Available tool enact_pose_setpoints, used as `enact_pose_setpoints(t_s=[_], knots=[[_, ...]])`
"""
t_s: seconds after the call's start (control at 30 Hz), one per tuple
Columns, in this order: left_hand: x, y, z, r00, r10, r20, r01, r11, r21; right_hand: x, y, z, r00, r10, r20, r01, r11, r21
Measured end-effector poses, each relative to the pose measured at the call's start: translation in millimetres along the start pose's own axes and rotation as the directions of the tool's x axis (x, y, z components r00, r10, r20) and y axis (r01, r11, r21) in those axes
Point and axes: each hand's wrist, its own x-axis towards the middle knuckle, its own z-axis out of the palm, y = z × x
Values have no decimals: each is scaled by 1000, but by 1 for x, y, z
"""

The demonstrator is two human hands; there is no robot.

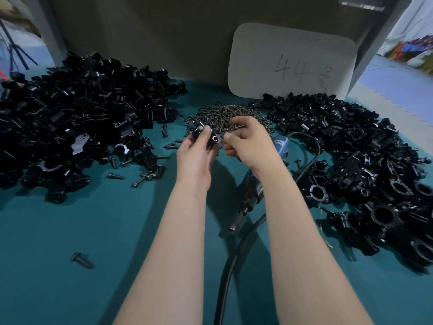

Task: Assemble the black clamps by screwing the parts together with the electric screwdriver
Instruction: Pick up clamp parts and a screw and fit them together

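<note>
Assembly in mid-run: a person's left hand (194, 156) grips a black clamp (209, 139) in curled fingers above the teal bench (70, 231), just in front of the screw heap (222, 113). The right hand (248, 141) hovers beside it, fingers curled, thumb against forefinger (whether it pinches a screw cannot be told). Loose parts (70, 109) are heaped at left and finished-looking clamps (351, 148) at right, so much work appears left. The held clamp's round hole faces the camera, and its long axis seems to run left-right. The electric screwdriver (250, 191) lies under the right forearm, bit toward the person.
</note>
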Motion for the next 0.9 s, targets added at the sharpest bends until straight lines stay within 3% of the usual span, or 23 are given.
enact_pose_setpoints(t_s=[0.23,0.33,0.5,0.63,0.77,0.9], knots=[[-1,-6,4,999,39,11,-40,996,82,-2,10,-3,988,-60,-143,63,998,17],[-1,-6,4,999,44,17,-45,995,92,-2,12,2,982,-79,-173,70,996,-55],[-1,-8,3,995,93,34,-97,982,162,-3,12,5,975,-143,-170,115,979,-168],[0,-10,3,983,180,-47,-157,938,308,-7,7,12,964,-239,-117,189,925,-330],[1,-6,0,964,240,-115,-183,912,367,-8,-1,15,988,-156,5,145,904,-402],[0,-5,2,955,288,-67,-234,874,425,-6,-5,13,992,-127,-14,110,905,-410]])
